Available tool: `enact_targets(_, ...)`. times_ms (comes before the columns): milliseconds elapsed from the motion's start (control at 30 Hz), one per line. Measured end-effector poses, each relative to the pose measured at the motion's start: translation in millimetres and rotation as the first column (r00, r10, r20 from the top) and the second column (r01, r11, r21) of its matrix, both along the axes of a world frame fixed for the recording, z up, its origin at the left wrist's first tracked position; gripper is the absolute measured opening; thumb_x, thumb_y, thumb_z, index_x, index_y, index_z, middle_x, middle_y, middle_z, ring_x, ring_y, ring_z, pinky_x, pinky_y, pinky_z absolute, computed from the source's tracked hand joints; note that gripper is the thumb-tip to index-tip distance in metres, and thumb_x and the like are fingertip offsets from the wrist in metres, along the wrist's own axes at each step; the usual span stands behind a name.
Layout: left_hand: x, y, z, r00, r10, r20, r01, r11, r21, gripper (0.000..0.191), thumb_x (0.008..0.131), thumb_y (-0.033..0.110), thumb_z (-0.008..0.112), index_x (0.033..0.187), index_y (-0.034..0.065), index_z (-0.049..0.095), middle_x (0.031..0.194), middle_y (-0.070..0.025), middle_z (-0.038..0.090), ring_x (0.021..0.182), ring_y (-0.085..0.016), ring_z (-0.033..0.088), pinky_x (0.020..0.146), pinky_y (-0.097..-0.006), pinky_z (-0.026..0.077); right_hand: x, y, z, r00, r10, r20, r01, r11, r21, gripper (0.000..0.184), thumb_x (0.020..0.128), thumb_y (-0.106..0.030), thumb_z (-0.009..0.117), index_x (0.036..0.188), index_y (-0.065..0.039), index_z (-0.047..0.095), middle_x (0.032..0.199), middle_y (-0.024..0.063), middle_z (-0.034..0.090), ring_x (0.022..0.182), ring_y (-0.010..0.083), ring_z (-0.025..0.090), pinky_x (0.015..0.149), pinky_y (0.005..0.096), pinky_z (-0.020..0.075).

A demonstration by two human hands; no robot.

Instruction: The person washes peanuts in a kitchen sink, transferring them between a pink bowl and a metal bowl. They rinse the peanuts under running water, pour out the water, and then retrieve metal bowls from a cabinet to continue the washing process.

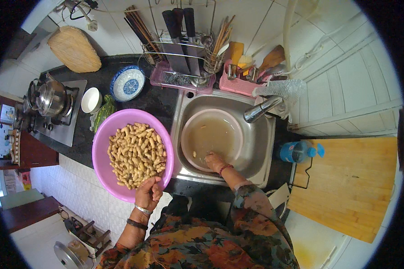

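Observation:
My left hand (149,192) is at the near right rim of a pink plastic basin (99,153), its fingers curled. Whether it grips the rim or holds a peanut does not show. Unshelled peanuts (138,151) make a broad heap inside that basin. My right hand (216,162) reaches into a paler round basin (184,134) standing in the steel sink (262,144). Murky brown water (215,131) fills this basin, and its fingertips are hard to make out. A loose peanut (194,154) floats left of the hand, and another small piece lies farther back.
A chrome faucet (259,111) leans over the sink's right side. Behind stand a wire rack with knives (185,50) and a pink utensil basket (237,85). A blue-patterned bowl (128,83), white bowl (91,100) and stove pot (52,97) are left. Right are a bottle (294,151) and wooden board (346,181).

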State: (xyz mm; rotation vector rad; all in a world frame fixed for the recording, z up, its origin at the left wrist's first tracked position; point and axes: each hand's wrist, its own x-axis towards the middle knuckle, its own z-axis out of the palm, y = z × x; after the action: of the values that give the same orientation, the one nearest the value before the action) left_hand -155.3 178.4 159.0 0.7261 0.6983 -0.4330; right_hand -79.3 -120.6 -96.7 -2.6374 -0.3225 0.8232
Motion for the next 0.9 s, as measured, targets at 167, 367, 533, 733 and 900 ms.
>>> enact_targets(167, -2.1, 2.1, 0.5, 0.999, 0.043, -0.008, -0.043, 0.999, 0.006, 0.022, 0.094, 0.018, 0.052, 0.096, -0.001, 0.061, 0.057, -0.001, 0.048, 0.042, -0.011, 0.038, 0.041, -0.0228, 0.031, 28.0, 1.7, 15.6, 0.925, -0.356, -0.131, 0.377, 0.831, 0.409, 0.016, 0.081, -0.018, 0.062, 0.092, -0.006, 0.067, 0.092, 0.0123, 0.066, 0.083, 0.0243, 0.063, 0.073, 0.034, 0.0497)
enact_targets(367, -1.3, 2.8, -4.1, 0.999, 0.025, 0.024, -0.024, 0.999, -0.039, 0.023, 0.095, 0.019, 0.051, 0.097, -0.0009, 0.062, 0.058, -0.001, 0.048, 0.042, -0.01, 0.038, 0.041, -0.0228, 0.031, 38.5, 67.5, 14.2, 0.857, -0.434, -0.277, 0.515, 0.725, 0.458, 0.02, 0.075, -0.015, 0.068, 0.092, -0.004, 0.065, 0.089, 0.0124, 0.066, 0.087, 0.0208, 0.062, 0.08, 0.0329, 0.0476)
enact_targets(533, -1.8, 4.1, -3.8, 0.999, 0.023, 0.027, -0.022, 0.999, -0.042, 0.023, 0.095, 0.019, 0.051, 0.097, -0.001, 0.062, 0.057, -0.0013, 0.048, 0.042, -0.011, 0.038, 0.041, -0.0231, 0.031, 42.4, 72.4, 12.3, 0.795, -0.492, -0.356, 0.607, 0.658, 0.446, 0.011, 0.074, -0.007, 0.066, 0.081, -0.001, 0.061, 0.075, 0.0034, 0.06, 0.077, 0.0149, 0.058, 0.067, 0.0291, 0.0479)
enact_targets(733, 0.8, 2.4, -3.7, 1.0, 0.026, -0.01, -0.027, 0.998, -0.05, 0.022, 0.094, 0.018, 0.051, 0.097, -0.001, 0.061, 0.057, -0.0016, 0.048, 0.042, -0.011, 0.038, 0.04, -0.0233, 0.031, 72.0, 60.8, 83.2, 0.714, -0.685, -0.145, 0.498, 0.351, 0.793, 0.014, 0.073, -0.001, 0.06, 0.087, -0.001, 0.062, 0.077, 0.01, 0.062, 0.075, 0.0201, 0.06, 0.068, 0.0303, 0.0478)
enact_targets(900, -2.4, 2.7, -1.2, 0.999, 0.037, 0.004, -0.037, 0.999, -0.012, 0.022, 0.094, 0.02, 0.053, 0.097, -0.0009, 0.06, 0.057, -0.0015, 0.048, 0.042, -0.011, 0.039, 0.04, -0.0232, 0.032, 72.2, 140.4, 284.6, 0.779, -0.614, 0.125, -0.023, 0.171, 0.985, 0.018, 0.073, 0.005, 0.057, 0.089, -0.003, 0.063, 0.083, 0.0095, 0.059, 0.088, 0.0249, 0.059, 0.077, 0.0323, 0.0469)
